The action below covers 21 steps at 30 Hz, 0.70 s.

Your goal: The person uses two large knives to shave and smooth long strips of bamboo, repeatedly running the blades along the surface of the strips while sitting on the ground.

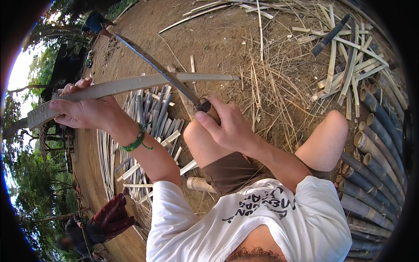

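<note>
My left hand is closed around a long, pale grey-brown bamboo strip, with the thumb on the near side. The strip stretches from the left side across to the middle, its thin end over the ground. In my right hand is the short handle of a machete. Its long, straight dark blade slants up and left, crossing in front of the strip. Whether blade and strip touch, I cannot tell. A green bracelet is around my left wrist.
Split bamboo pieces lie piled at left, beyond my left forearm. Whole bamboo poles are stacked at right. Cut strips and thin shavings cover ground ahead. One person is at the far left, another at the lower left.
</note>
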Available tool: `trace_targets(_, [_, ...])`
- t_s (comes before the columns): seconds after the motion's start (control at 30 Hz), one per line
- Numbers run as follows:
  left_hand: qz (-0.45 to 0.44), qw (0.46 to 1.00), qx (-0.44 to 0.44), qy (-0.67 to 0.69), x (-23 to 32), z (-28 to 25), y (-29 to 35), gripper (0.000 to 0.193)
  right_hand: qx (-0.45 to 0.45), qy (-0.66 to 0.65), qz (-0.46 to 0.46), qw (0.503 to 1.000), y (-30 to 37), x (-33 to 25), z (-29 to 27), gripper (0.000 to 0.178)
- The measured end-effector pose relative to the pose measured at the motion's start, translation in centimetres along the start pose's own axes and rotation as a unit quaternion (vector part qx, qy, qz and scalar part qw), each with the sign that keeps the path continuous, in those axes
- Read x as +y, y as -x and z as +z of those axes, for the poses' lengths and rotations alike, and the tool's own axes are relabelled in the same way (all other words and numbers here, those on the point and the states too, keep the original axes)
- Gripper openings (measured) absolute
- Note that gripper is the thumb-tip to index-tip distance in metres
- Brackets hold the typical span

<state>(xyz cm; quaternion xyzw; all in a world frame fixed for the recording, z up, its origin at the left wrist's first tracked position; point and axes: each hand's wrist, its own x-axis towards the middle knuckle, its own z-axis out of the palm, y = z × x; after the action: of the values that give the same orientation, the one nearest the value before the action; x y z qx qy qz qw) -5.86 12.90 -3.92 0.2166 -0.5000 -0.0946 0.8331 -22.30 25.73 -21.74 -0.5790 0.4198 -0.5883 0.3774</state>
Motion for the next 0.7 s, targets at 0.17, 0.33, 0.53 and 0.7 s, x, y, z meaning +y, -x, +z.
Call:
trace_targets(0.17, [-0.062,0.982,-0.119,0.133,0.2,-1.8,-1.6,0.049,-0.002,-0.006,-0.006,1.000,0.1,-1.1,0.4,0.039])
trace_targets(0.33, [-0.057,0.987,-0.109,0.107,0.6,-0.8,-0.3,0.062,-0.015,-0.005,-0.007,1.000,0.2,-1.5,0.4,0.040])
trace_targets(0.53, [0.057,0.994,-0.092,0.014,1.2,0.0,0.5,0.069,0.003,0.024,-0.025,0.999,0.7,-1.1,-0.8,0.037])
trace_targets(0.7, [0.099,0.990,-0.096,0.016,1.0,0.1,1.0,0.071,0.006,-0.001,0.063,0.998,2.0,-1.0,-1.7,0.036])
